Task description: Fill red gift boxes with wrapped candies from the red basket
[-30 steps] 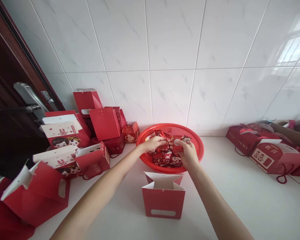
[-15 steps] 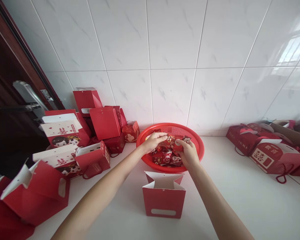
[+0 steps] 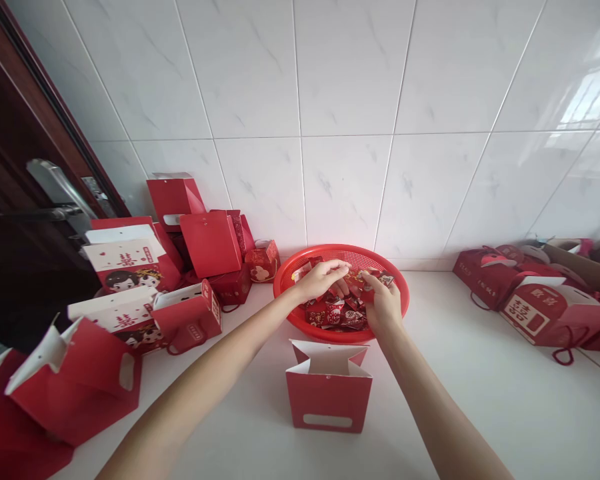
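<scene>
Reaching both hands into an oval red perforated plastic basket [image 3: 340, 254] of glossy red printed packets [image 3: 334, 312].
The left hand [image 3: 323, 280] has its fingers extended, the right hand [image 3: 384, 305] is curled with fingertips drawn in; I cannot tell whether either pinches a packet. Slick wrappers and a loose heap could let packets slip or spill over the shallow rim. An upright, open-topped red cardboard box with white lining [image 3: 327, 400] stands just before the basket, its floor hidden; a low-swung forearm [image 3: 430, 393] might tip it.

Single head-worn view, facing tiled wall [image 3: 350, 80], tilted down over nearby countertop [image 3: 490, 373]
</scene>
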The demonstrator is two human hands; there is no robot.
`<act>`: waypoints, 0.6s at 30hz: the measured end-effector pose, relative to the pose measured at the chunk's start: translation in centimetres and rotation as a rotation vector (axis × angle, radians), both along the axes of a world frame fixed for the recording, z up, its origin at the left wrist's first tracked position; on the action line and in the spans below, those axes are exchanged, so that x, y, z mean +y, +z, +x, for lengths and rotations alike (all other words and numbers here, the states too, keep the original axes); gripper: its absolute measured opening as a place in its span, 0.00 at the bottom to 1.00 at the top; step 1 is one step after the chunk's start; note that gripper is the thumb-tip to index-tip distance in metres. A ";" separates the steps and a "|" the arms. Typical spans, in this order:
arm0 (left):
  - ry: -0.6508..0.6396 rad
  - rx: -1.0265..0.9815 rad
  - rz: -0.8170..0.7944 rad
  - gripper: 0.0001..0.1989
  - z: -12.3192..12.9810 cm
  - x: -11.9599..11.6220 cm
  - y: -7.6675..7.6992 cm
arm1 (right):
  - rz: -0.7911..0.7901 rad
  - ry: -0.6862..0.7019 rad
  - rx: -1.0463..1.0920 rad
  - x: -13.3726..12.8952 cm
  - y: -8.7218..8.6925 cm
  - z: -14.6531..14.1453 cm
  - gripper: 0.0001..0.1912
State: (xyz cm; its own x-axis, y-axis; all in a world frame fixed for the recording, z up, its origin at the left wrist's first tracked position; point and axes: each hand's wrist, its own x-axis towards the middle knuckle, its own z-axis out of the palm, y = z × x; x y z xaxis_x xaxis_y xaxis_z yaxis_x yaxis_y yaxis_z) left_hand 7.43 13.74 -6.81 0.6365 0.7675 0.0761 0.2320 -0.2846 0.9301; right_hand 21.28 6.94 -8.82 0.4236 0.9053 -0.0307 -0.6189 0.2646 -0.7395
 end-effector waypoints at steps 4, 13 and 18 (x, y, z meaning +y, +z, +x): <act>-0.149 0.480 0.231 0.11 0.7 0.3 -0.3 | -0.029 -0.074 0.063 0.2 0.0 0.1 0.16; -0.080 1.137 0.359 0.10 0.4 1.1 0.2 | -0.064 -0.080 0.082 0.2 0.1 -0.1 0.14; -0.151 1.058 0.414 0.19 1.7 1.9 0.3 | -0.052 -0.072 0.075 0.1 0.4 -0.2 0.11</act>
